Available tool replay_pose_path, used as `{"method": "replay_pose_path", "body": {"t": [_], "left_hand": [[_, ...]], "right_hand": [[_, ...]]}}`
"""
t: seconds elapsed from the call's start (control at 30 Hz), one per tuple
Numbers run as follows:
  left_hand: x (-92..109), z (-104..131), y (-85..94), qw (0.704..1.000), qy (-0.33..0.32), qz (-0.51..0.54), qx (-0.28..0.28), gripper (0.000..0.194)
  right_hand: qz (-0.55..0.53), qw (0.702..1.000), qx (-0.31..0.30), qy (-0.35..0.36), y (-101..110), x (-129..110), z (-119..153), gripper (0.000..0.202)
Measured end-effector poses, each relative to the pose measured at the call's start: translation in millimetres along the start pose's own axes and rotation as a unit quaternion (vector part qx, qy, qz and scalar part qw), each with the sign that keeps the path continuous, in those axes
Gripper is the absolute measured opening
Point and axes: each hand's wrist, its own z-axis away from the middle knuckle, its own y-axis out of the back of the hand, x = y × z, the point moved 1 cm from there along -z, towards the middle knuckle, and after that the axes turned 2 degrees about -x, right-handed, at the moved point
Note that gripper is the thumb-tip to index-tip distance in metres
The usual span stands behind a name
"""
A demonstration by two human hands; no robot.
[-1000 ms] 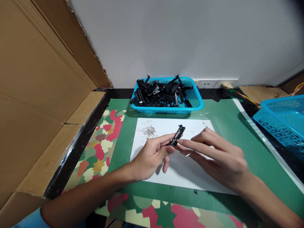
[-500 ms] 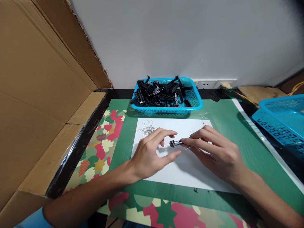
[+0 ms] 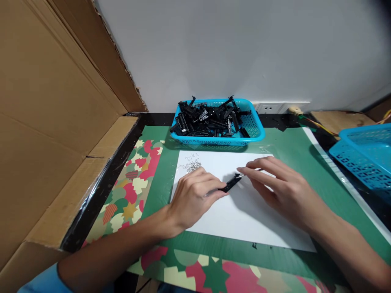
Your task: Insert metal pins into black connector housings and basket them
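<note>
A small black plastic part [image 3: 232,182] is pinched between the thumb and fingers of my left hand [image 3: 195,196], above the white sheet [image 3: 244,217]. My right hand [image 3: 277,183] is closed on a thin metal tool [image 3: 251,173], whose tip meets the far end of the black part. To the left on the sheet, behind my left hand, lies a small heap of thin bent wires [image 3: 192,163]. Beyond the sheet stands a blue basket [image 3: 214,141] filled with several similar black parts [image 3: 210,120].
A second blue basket [image 3: 366,156] stands at the right. Cardboard [image 3: 45,122] walls off the left side. Behind are a wall socket [image 3: 269,108] and a plug [image 3: 295,110] with wires. A black scrap [image 3: 254,245] lies at the sheet's front edge.
My left hand has closed on the black part, which my right hand held before. My right fingers have let the part go and keep the thin tool, its tip now at the part.
</note>
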Motion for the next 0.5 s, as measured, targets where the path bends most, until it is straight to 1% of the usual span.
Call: {"method": "replay_pose_path", "body": {"t": [0.07, 0.13, 0.2, 0.23, 0.3, 0.4, 0.5], "left_hand": [[-0.6, 0.5, -1.3, 1.000, 0.000, 0.001, -0.007, 0.012], [-1.2, 0.6, -2.6, 1.000, 0.001, 0.003, -0.010, 0.011], [-1.7, 0.6, -3.5, 1.000, 0.003, 0.005, -0.011, 0.009], [-1.8, 0.6, -3.8, 1.000, 0.002, 0.009, -0.012, 0.008], [-1.8, 0.6, -4.3, 1.000, -0.002, 0.020, -0.015, 0.005], [-1.6, 0.6, -4.6, 0.999, -0.014, 0.031, -0.014, 0.004], [-1.5, 0.2, -4.6, 0.999, -0.024, 0.028, -0.014, 0.005]], "right_hand": [[-0.006, 0.999, 0.033, -0.026, 1.0, -2.1, 0.5, 0.031], [-0.049, 0.992, 0.079, -0.089, 2.7, -9.2, -1.6, 0.021], [-0.122, 0.974, 0.099, -0.164, 2.9, -19.9, -5.8, 0.010], [-0.160, 0.963, 0.095, -0.194, 2.0, -25.7, -8.5, 0.008], [-0.215, 0.946, 0.079, -0.229, -1.3, -36.1, -13.6, 0.011], [-0.249, 0.938, 0.052, -0.235, -7.5, -45.0, -18.4, 0.015], [-0.258, 0.937, 0.037, -0.233, -11.4, -46.0, -18.7, 0.017]]}}
